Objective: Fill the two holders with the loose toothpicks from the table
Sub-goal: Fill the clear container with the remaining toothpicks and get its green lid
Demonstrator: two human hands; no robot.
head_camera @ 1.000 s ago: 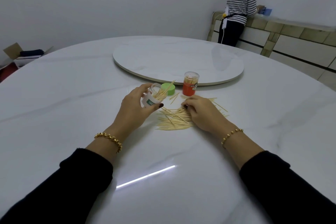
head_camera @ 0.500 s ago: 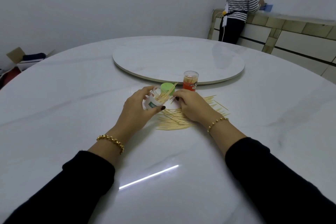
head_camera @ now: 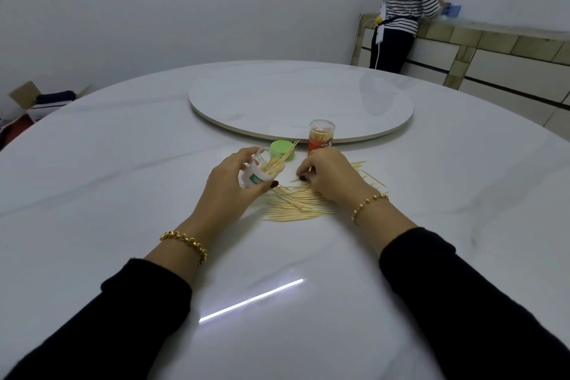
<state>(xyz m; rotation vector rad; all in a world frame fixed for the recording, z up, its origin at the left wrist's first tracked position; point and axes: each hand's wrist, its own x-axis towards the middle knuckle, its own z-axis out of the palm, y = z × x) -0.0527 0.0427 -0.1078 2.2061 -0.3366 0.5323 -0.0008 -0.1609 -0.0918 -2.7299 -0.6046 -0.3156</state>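
My left hand (head_camera: 229,187) grips a clear holder (head_camera: 262,171) with a white and green label, tilted to the right, with toothpicks sticking out of its mouth. Its green lid (head_camera: 282,149) lies on the table just behind it. A second holder (head_camera: 320,137) with an orange label stands upright, capped and full of toothpicks. My right hand (head_camera: 331,176) rests on the pile of loose toothpicks (head_camera: 297,203), fingers curled down at the pile's far left edge; whether they pinch any toothpick is hidden.
A round white lazy Susan (head_camera: 300,102) sits beyond the holders on the marble table (head_camera: 123,179). A person in a striped top (head_camera: 401,9) stands at a tiled counter far right. A cardboard box (head_camera: 34,99) lies on the floor at left.
My right hand went from the pile up to the holder's mouth, then came back down onto the pile's left edge. My left hand keeps the tilted holder.
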